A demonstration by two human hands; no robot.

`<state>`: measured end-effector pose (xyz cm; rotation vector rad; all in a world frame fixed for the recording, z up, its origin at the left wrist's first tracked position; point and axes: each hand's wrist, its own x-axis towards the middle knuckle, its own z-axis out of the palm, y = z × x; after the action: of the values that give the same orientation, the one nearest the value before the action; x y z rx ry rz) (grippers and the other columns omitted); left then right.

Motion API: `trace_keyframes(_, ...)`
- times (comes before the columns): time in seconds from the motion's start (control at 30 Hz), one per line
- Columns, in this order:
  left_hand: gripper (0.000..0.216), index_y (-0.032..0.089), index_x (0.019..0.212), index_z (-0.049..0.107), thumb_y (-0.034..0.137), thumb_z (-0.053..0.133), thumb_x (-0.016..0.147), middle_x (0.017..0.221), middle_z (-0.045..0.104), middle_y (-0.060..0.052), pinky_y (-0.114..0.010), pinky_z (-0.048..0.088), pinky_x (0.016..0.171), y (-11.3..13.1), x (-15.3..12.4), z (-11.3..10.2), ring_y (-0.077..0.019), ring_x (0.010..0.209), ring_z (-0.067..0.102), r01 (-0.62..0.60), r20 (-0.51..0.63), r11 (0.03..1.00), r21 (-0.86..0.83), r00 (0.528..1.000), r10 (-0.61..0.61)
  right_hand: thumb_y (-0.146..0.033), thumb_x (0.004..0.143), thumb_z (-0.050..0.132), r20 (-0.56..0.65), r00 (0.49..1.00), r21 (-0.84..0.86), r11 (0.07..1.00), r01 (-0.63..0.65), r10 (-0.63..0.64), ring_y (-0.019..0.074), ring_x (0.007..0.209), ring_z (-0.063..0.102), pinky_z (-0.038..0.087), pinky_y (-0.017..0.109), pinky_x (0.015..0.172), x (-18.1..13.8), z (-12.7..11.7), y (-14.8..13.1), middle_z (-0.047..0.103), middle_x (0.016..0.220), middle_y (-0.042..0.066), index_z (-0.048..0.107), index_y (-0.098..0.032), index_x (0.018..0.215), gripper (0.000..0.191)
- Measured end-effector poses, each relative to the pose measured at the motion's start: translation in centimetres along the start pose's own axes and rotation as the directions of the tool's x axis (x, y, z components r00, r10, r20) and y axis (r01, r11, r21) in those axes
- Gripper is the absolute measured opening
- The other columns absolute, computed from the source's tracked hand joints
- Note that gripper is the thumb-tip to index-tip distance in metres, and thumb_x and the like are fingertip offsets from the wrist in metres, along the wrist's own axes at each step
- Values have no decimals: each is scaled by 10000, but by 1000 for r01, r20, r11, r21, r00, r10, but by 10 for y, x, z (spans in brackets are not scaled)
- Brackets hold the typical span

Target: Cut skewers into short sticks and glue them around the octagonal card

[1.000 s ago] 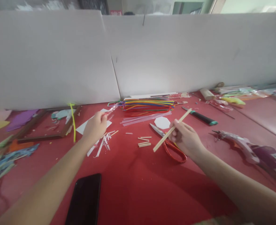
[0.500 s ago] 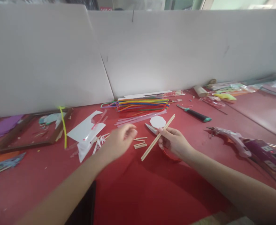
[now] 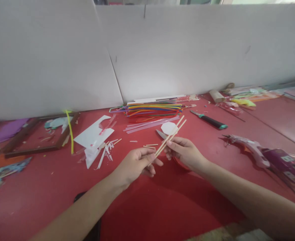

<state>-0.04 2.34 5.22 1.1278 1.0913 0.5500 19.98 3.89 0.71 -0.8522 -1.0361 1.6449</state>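
1. Sticks (image 3: 178, 129): two, pale, slim and straight, apparently wood; held slantwise above the table (image 3: 175, 204), in front of the disc (image 3: 167, 128).
2. Table: smooth, red. Disc: white, flat, many-sided. Card (image 3: 88, 134): white, with a cut-out edge, lying among clear film and narrow white offcuts.
3. Pipe cleaners (image 3: 154, 110): multicoloured bundle lying near the white board (image 3: 162, 53).
4. Scissors (image 3: 161, 134): metal blade visible; red handle mostly behind the right hand.
5. Glue gun (image 3: 253, 150): pink and purple plastic; pale label patches, lettering too blurred to read.
6. Right hand (image 3: 184, 150): fingers curled, thumb pressing the sticks mid-length.
7. Left hand (image 3: 139, 162): thumb and forefinger pinched at the sticks' near ends, other fingers loosely spread.
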Motion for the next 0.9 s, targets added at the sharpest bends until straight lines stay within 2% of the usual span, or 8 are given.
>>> trace_keyframes(0.3,137,174,1003,520,306,508,967,1135,690,-125,-237,566,647,-1,-7,-3,-198,937,715,106,78,943,-315,993,-85,-434,830,688,-74,993,-206,976,75,-92,97,522,570,448,242,537,-3,2,-4,628,610,-11,635,-167,717,295)
trace_keyframes(0.43,204,153,933,559,353,594,909,978,665,-71,-266,564,635,-4,-7,-3,-146,754,682,61,218,966,-252,976,-5,-459,837,664,-36,990,-495,863,103,-138,102,489,550,432,239,506,-7,3,-6,624,548,-4,608,-176,617,364)
trace_keyframes(0.53,293,164,817,531,439,595,894,774,572,16,-244,528,622,-7,-5,-1,-80,610,571,-69,184,983,-169,978,100,-380,863,652,89,890,-766,540,349,-447,101,452,506,405,240,468,-14,1,-9,581,486,-3,553,-187,525,402)
trace_keyframes(0.6,314,175,798,517,465,566,907,718,547,36,-228,494,626,-8,-5,0,-76,599,549,-125,159,984,-127,977,145,-284,852,677,342,659,-816,136,562,-670,140,598,587,475,273,592,-18,1,-14,663,622,24,638,-196,644,229)
trace_keyframes(0.67,309,171,780,525,448,569,910,673,549,40,-228,466,629,-9,-7,2,-80,585,551,-153,171,986,-69,972,163,-207,857,667,607,471,-735,-226,640,-640,204,911,632,482,353,837,-21,2,-21,738,918,53,706,-233,916,75)
trace_keyframes(0.7,298,166,772,534,428,582,905,662,552,40,-233,457,629,-9,-8,3,-84,579,557,-157,190,987,-33,969,160,-191,882,634,697,442,-682,-331,652,-565,223,1051,600,441,384,927,-22,3,-25,731,1048,50,695,-251,1035,175)
trace_keyframes(0.83,261,159,790,551,397,607,883,702,562,33,-256,460,635,-14,-13,6,-101,593,583,-138,238,988,68,964,118,-202,974,487,802,489,-595,-381,708,-344,170,1114,580,374,346,970,-19,-6,-39,730,1064,-23,683,-277,1087,239)
trace_keyframes(0.9,278,160,798,553,421,613,870,714,571,27,-260,467,618,-20,-11,4,-100,569,582,-141,193,990,23,972,134,-222,968,492,669,628,-743,-386,547,-397,145,1023,610,362,336,950,-10,-27,-51,727,978,-61,697,-362,1046,260)
